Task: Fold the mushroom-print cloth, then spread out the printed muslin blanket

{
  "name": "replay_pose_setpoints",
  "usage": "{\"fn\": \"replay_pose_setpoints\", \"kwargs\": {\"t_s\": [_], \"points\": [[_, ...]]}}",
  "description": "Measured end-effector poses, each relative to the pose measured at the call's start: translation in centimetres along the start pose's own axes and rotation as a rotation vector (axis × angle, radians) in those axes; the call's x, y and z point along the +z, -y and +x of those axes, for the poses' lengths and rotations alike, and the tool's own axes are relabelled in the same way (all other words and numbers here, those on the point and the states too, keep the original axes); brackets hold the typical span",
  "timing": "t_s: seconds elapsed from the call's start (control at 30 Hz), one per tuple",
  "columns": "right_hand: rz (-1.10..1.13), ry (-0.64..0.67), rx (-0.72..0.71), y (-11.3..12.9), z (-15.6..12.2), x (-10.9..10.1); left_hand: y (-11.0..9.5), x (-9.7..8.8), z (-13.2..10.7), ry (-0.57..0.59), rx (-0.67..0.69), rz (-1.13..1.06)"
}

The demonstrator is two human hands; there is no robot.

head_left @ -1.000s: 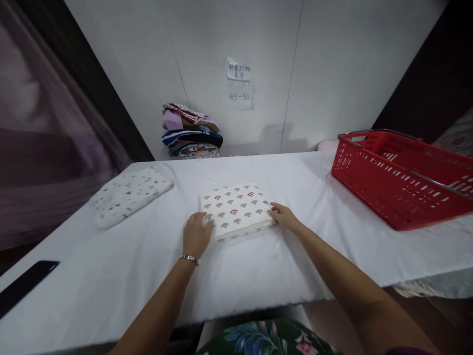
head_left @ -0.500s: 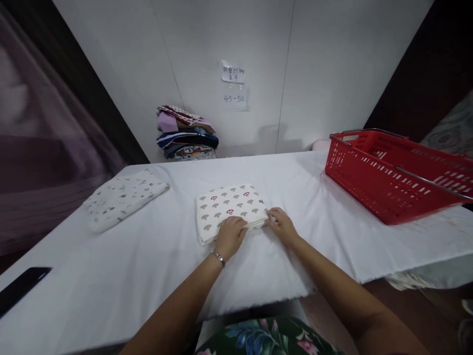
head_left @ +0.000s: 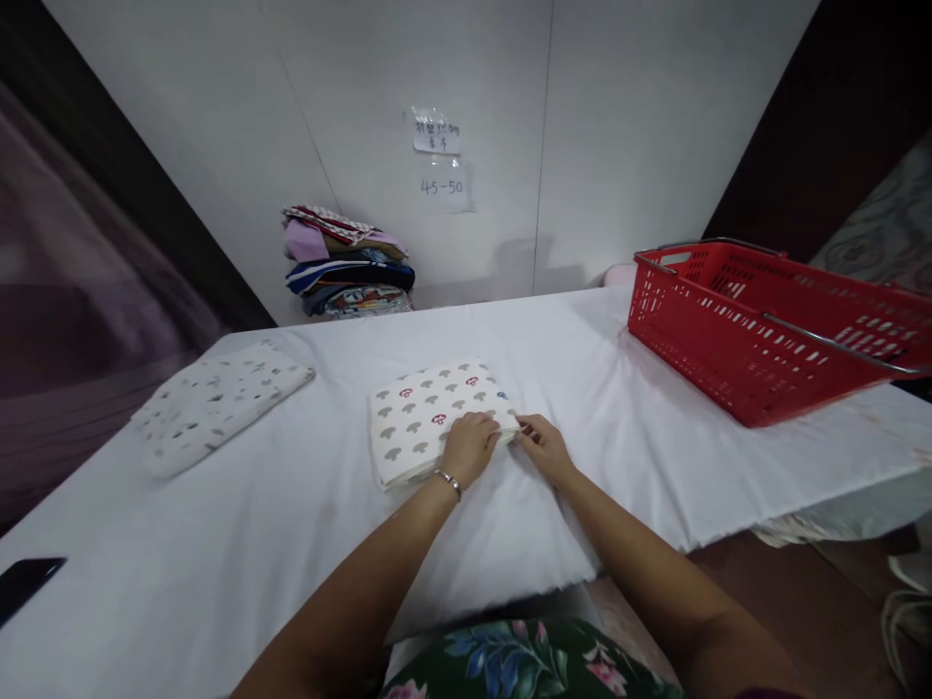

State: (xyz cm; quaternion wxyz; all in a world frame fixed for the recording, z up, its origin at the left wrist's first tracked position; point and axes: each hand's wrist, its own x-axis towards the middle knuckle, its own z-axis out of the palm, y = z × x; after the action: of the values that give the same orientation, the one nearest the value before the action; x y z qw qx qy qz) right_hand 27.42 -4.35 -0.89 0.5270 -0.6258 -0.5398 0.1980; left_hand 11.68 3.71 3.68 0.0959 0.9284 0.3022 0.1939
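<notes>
A folded white cloth (head_left: 408, 432) printed with beige, red and blue mushrooms lies flat on the table in front of me. My left hand (head_left: 470, 447), with a bracelet at its wrist, is closed over the cloth's near edge, its fingers on the top layer. Close beside it, my right hand (head_left: 545, 447) pinches the near right corner between thumb and fingers. The layers under my fingertips are partly hidden. To the left rests another folded white cloth (head_left: 225, 403) with a small grey print, touched by neither hand.
A red plastic basket (head_left: 699, 340) with metal handles stands on the right of the white-covered table (head_left: 306, 553). At the back left is a stack of folded fabrics (head_left: 349, 272) by the wall. A black object (head_left: 25, 582) lies at the left edge. Paper signs (head_left: 441, 160) hang on the wall.
My left hand has slid right along the cloth's near edge, closer to my right hand. My right hand keeps its pinch at the corner. The view has shifted slightly.
</notes>
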Motion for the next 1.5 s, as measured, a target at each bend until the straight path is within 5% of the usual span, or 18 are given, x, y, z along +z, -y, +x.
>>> {"fn": "replay_pose_setpoints", "kwargs": {"t_s": [0.27,0.53,1.5], "points": [[-0.009,-0.022,-0.046,-0.2,-0.1,0.1,-0.2,0.0,0.5,0.043,0.023,0.066],[-0.016,-0.014,-0.071,-0.3,0.0,0.1,-0.6,0.7,0.0,-0.083,0.078,0.045],[-0.045,-0.012,-0.094,-0.8,0.1,0.3,-1.5,1.8,0.3,-0.126,0.187,0.265]]}}
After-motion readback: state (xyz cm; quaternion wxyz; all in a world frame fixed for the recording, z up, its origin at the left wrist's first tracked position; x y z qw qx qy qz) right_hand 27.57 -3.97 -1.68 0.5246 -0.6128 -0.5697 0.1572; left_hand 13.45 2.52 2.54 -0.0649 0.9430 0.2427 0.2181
